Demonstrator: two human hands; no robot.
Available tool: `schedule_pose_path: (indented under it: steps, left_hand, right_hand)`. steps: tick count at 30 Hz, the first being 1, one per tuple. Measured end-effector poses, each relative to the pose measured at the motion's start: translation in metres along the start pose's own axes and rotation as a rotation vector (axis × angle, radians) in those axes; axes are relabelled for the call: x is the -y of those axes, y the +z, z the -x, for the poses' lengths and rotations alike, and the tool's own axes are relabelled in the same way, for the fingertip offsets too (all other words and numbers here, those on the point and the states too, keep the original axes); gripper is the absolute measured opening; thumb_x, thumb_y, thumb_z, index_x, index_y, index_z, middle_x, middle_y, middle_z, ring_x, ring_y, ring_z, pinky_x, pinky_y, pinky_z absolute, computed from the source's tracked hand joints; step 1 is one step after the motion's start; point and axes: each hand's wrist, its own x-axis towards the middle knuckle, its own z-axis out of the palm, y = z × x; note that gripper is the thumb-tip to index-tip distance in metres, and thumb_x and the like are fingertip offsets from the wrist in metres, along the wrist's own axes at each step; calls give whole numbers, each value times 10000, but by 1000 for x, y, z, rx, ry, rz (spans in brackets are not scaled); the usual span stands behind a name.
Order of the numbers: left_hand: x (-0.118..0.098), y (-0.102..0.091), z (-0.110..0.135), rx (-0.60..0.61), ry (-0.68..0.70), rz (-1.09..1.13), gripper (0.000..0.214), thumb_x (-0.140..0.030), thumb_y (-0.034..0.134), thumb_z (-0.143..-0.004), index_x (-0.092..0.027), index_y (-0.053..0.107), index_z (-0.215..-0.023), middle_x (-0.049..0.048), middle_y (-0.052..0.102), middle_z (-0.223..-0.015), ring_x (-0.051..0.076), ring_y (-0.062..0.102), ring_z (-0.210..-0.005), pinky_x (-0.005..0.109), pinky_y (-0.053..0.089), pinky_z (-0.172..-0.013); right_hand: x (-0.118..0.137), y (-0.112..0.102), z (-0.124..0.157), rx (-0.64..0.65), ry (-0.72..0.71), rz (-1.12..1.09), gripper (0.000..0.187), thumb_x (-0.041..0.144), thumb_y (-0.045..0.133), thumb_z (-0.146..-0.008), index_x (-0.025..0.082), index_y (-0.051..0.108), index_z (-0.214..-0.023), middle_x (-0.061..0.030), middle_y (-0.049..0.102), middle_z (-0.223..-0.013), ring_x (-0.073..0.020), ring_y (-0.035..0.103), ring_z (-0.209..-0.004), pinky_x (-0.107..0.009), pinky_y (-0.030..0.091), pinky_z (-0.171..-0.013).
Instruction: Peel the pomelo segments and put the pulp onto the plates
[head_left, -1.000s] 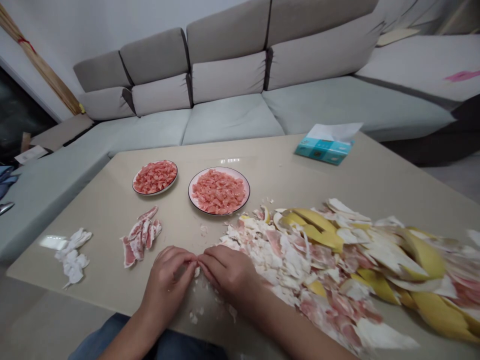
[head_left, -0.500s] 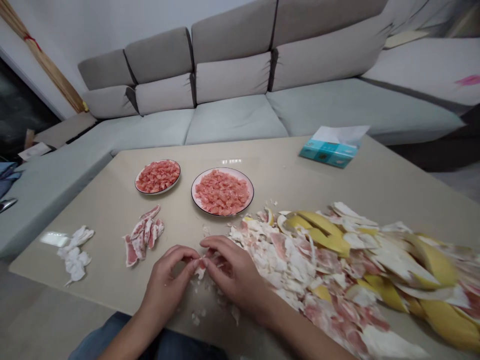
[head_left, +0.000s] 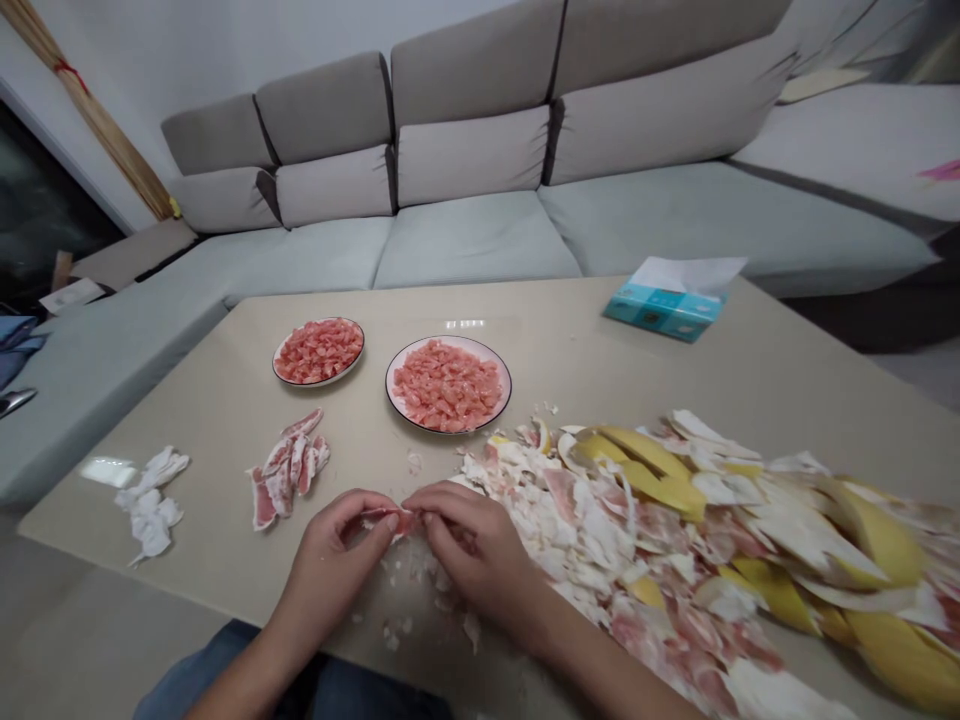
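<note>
Between my two hands, low over the table's near side, is a small pink piece of pomelo [head_left: 406, 521]. My left hand [head_left: 335, 548] pinches its left end between thumb and fingers. At the other end, my right hand [head_left: 480, 543] is closed on it with thumb and forefinger, its remaining fingers curled under. Several unpeeled pomelo segments [head_left: 289, 470] lie in a small heap left of my hands. Beyond them stand two dark-rimmed plates of pink pomelo flesh, a nearer plate [head_left: 399, 405] and a farther plate [head_left: 355, 370].
A wide pile of yellow rind [head_left: 675, 492] and white pith [head_left: 566, 540] covers the table's right side. Crumpled tissues [head_left: 154, 510] lie at the left, and a blue tissue pack [head_left: 660, 312] at the back right. A grey sofa [head_left: 472, 235] runs behind the table [head_left: 555, 350].
My fingers have shifted on the pomelo piece, and more of its pink flesh shows between them. The white bit under my fingertips is less visible. The camera view has moved slightly.
</note>
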Motion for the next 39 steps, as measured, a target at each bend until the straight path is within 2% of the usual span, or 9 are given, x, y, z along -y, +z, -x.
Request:
schedule_pose_path:
  steps: [4,7,10,13,15,19,27,32,39]
  left_hand:
    - [-4,1,3,-23,75,-141,120,-275,608,-840,-191,691,-820,31,690,-828,171,635,-812,260,469,-762]
    - [-7,1,4,-28,117,-193,106,-250,607,-839,-196,696,-816,28,689,-822,168,637,-808,261,474,-754]
    - [-6,0,3,-37,149,-201,99,-224,601,-840,-194,693,-817,33,683,-834,167,637,-819,261,481,-757]
    - [-3,1,2,-52,182,-192,96,-214,597,-844,-193,690,-829,38,678,-853,167,637,-837,260,489,-763]
    - [-2,1,2,-61,193,-183,89,-215,603,-845,-196,689,-831,37,681,-861,165,639,-845,258,493,-766]
    - [-1,2,3,-65,242,-228,81,-207,615,-847,-208,693,-826,24,688,-839,154,641,-817,246,496,-745]
    - [4,-2,8,-56,484,-522,129,-167,567,-871,-198,682,-918,55,694,-833,193,620,-802,308,474,-729]
    - [2,2,9,-32,572,-705,143,-134,536,-873,-207,658,-878,41,693,-796,191,619,-784,408,396,-923]
    - [-8,9,15,-86,657,-784,157,-94,541,-853,-216,638,-833,13,704,-786,175,633,-791,431,300,-959]
  right_hand:
    - [-2,-3,4,-140,-92,96,296,39,390,-761,191,623,-660,-29,628,-664,-160,583,-665,-277,431,-640]
    - [0,-3,5,-120,-53,198,301,93,417,-786,200,478,-511,27,445,-472,-127,439,-475,-260,323,-504]
    - [3,0,5,-112,-14,238,276,171,479,-854,189,547,-587,25,473,-506,-125,442,-481,-258,325,-495]
    - [1,4,5,-115,-82,152,184,133,474,-872,174,653,-895,-46,649,-751,-160,588,-684,-269,439,-630]
    - [-1,5,5,-116,-95,111,199,119,496,-865,185,657,-962,-63,676,-848,-166,613,-748,-274,466,-677]
    - [-4,6,6,-86,-63,116,130,146,568,-852,192,682,-895,-45,665,-797,-148,595,-663,-257,460,-620]
    - [-6,8,4,-10,-84,186,131,153,571,-841,196,693,-820,-33,663,-721,-152,601,-662,-253,452,-626]
    - [-3,8,7,-10,-105,271,143,111,545,-789,193,653,-748,-32,641,-692,-164,577,-672,-268,426,-637]
    - [5,7,8,-87,81,145,142,86,545,-716,191,630,-671,15,529,-598,-127,487,-554,-237,358,-534]
